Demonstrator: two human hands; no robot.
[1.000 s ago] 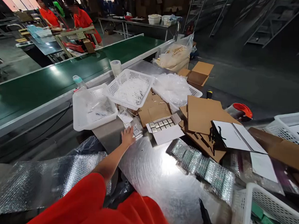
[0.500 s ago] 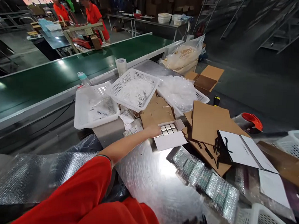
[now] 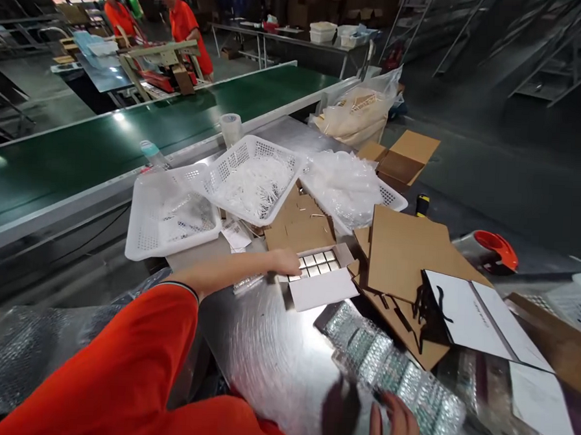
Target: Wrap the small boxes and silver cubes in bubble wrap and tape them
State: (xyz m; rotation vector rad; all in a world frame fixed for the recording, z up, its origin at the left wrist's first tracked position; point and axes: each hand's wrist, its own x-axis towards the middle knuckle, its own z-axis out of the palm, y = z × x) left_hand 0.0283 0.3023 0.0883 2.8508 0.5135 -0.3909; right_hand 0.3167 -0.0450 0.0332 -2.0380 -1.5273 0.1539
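Note:
My left hand [image 3: 285,262] is closed over the left end of an open white box [image 3: 323,290], and its fingertips are partly hidden. Rows of small silver-topped pieces [image 3: 320,263] fill the visible part of that box. Low in the picture, my right hand [image 3: 397,429] has thumb and fingers apart. It is at the near side of a row of bubble-wrapped packs [image 3: 385,355], with greenish contents showing through; whether it touches them I cannot tell. A dark shadow [image 3: 342,402] lies on the metal tabletop [image 3: 259,346] beside this hand.
White baskets [image 3: 141,232] with plastic bits and clear bags stand behind the box. Flat cardboard [image 3: 406,249], a white printed folder [image 3: 465,317] and a red tape dispenser [image 3: 496,248] lie right. Beyond runs a green conveyor [image 3: 218,113]; two people in red [image 3: 186,24] are across it.
My right hand has come further into view, up toward the bubble-wrapped packs. My left hand stays at the box's left end. The view has shifted slightly.

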